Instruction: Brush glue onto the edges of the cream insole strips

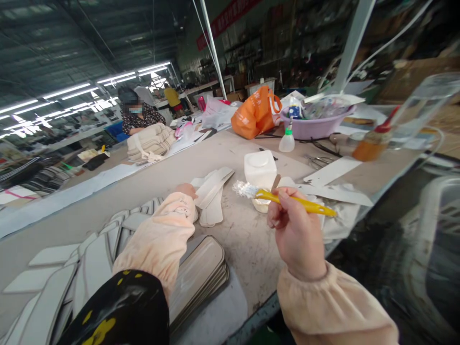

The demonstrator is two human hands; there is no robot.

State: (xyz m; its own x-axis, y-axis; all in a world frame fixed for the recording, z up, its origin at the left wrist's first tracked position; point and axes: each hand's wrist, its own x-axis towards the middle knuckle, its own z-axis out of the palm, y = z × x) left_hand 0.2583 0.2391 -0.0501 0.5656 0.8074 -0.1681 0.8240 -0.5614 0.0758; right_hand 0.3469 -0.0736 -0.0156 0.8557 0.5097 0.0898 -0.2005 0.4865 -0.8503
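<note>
My right hand (294, 230) is closed round the yellow handle of a brush (287, 199) whose bristles are coated in white glue and point left. Just behind the brush stands a white glue tub (260, 168). My left hand (187, 190) reaches forward in a peach sleeve; its fingers are mostly hidden behind the sleeve and rest at a fan of long white strips (213, 194) on the table. A stack of flat grey-white pieces (201, 275) lies under my left forearm.
Rows of white cut pieces (82, 258) cover the table's left. Farther back are an orange bag (256, 112), a purple basin (316, 125), a small squeeze bottle (287, 139), scissors (319, 160) and a brush in a jar (373, 141). A person (138, 115) sits at the far left.
</note>
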